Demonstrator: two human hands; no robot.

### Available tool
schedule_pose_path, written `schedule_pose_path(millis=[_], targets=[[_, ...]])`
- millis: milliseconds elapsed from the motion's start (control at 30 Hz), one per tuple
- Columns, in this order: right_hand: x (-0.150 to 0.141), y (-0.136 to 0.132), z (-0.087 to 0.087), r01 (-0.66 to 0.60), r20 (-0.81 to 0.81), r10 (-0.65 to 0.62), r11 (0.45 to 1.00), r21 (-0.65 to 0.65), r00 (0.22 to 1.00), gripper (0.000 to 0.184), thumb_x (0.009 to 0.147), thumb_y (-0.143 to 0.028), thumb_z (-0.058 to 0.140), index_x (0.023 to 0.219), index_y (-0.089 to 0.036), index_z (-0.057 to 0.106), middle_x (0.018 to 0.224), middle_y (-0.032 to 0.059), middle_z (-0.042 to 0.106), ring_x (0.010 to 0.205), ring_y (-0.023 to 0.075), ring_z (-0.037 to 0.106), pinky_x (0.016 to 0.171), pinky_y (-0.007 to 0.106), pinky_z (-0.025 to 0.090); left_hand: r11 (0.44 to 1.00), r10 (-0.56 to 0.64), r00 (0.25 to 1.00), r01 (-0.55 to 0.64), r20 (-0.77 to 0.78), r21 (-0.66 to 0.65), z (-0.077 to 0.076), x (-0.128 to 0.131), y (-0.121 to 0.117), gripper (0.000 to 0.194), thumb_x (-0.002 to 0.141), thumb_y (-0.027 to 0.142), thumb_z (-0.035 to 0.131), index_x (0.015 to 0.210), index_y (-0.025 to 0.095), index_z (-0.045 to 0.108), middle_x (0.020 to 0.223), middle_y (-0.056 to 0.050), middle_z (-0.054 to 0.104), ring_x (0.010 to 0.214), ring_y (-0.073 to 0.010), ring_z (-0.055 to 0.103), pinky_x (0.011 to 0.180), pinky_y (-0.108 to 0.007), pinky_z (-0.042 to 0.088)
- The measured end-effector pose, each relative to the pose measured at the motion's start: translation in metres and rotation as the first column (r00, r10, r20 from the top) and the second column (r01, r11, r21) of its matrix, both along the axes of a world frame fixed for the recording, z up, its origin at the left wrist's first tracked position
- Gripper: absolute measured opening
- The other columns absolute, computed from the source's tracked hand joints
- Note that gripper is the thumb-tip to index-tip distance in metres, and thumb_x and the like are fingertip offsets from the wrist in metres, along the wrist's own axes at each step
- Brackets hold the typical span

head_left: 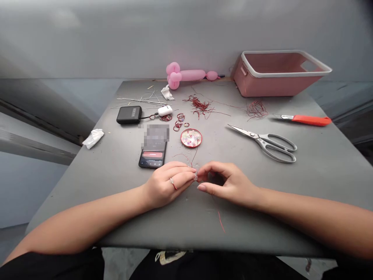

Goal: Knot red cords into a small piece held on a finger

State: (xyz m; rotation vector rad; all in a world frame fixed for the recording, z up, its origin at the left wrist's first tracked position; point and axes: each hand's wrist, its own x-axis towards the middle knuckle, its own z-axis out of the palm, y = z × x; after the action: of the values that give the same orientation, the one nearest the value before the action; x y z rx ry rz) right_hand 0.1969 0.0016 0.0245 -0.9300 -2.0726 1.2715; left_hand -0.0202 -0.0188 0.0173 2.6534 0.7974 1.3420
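Observation:
My left hand point(167, 181) is closed, its fingertips pinching a small red cord ring point(197, 177) with a pale, shiny bit on it. Fine red thread point(192, 160) runs up from the fingertips towards the dish. A finished-looking ring sits on one of the left fingers. Facing it, my right hand point(234, 181) curves with thumb and index finger apart, the index fingertip close to or touching the red ring. Beyond both hands lies a round, red-rimmed dish point(191, 147) of small beads. Several red cord rings point(180, 116) are scattered behind the dish.
Grey scissors point(259, 140) and a red-handled cutter point(310, 119) lie right. A phone point(153, 149), black power bank point(129, 115) and white case point(165, 111) are left. Behind are red thread scraps point(199, 104), a thread tangle point(257, 109), a pink balloon point(192, 75) and pink basket point(268, 85).

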Motion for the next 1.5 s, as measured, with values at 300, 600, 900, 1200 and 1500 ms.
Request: schedule_pose_path(millis=[300, 600, 900, 1200, 1500], targets=[[-0.005, -0.005, 0.003, -0.023, -0.084, 0.005, 0.978, -0.207, 0.996, 0.014, 0.083, -0.026, 0.063, 0.090, -0.015, 0.067, 0.067, 0.0010, 0.068, 0.057, 0.0090, 0.059, 0.053, 0.020, 0.048, 0.995, 0.037, 0.997, -0.031, -0.061, 0.094, 0.005, -0.001, 0.001, 0.024, 0.075, 0.008, 0.072, 0.098, 0.013, 0.064, 0.086, -0.008, 0.076, 0.083, -0.0188, 0.068, 0.077, -0.031, 0.062], [-0.007, 0.011, -0.007, 0.006, -0.350, -0.319, 0.747, -0.665, 0.881, 0.030, 0.070, -0.036, 0.079, 0.085, -0.018, 0.059, 0.061, -0.0047, 0.060, 0.045, 0.0062, 0.051, 0.043, 0.019, 0.040, 0.953, 0.037, 0.985, 0.015, -0.168, 0.302, 0.023, -0.009, -0.010, 0.011, 0.082, 0.013, 0.062, 0.091, 0.017, 0.067, 0.095, -0.008, 0.077, 0.087, -0.0180, 0.071, 0.088, -0.034, 0.058], [-0.006, 0.020, -0.014, -0.008, -0.403, -0.409, 0.692, -0.721, 0.819, 0.026, 0.067, -0.029, 0.079, 0.082, -0.017, 0.062, 0.058, -0.0044, 0.058, 0.049, 0.0072, 0.051, 0.047, 0.021, 0.040, 0.848, 0.500, 0.778, -0.529, -0.380, 0.034, 0.013, -0.068, -0.018, 0.052, 0.082, 0.029, 0.064, 0.129, 0.017, 0.045, 0.130, -0.018, 0.062, 0.123, -0.0322, 0.057, 0.102, -0.049, 0.049], [-0.004, 0.017, -0.013, -0.026, -0.422, -0.416, 0.688, -0.726, 0.805, 0.025, 0.068, -0.028, 0.078, 0.083, -0.017, 0.062, 0.058, -0.0049, 0.058, 0.050, 0.0065, 0.050, 0.049, 0.021, 0.039, 0.303, 0.430, 0.240, -0.947, -0.870, -0.112, 0.040, -0.020, 0.052, 0.073, 0.087, 0.057, 0.035, 0.140, 0.007, 0.030, 0.116, -0.027, 0.060, 0.113, -0.0438, 0.053, 0.079, -0.051, 0.051], [-0.003, 0.016, -0.013, -0.028, -0.427, -0.397, 0.705, -0.709, 0.812, 0.026, 0.066, -0.029, 0.078, 0.083, -0.016, 0.062, 0.058, -0.0043, 0.059, 0.049, 0.0065, 0.050, 0.050, 0.021, 0.040, 0.253, 0.377, 0.174, -0.964, -0.910, -0.080, 0.041, -0.006, 0.084, 0.059, 0.084, 0.047, 0.041, 0.128, 0.009, 0.043, 0.114, -0.027, 0.057, 0.102, -0.0399, 0.062, 0.073, -0.045, 0.050]])
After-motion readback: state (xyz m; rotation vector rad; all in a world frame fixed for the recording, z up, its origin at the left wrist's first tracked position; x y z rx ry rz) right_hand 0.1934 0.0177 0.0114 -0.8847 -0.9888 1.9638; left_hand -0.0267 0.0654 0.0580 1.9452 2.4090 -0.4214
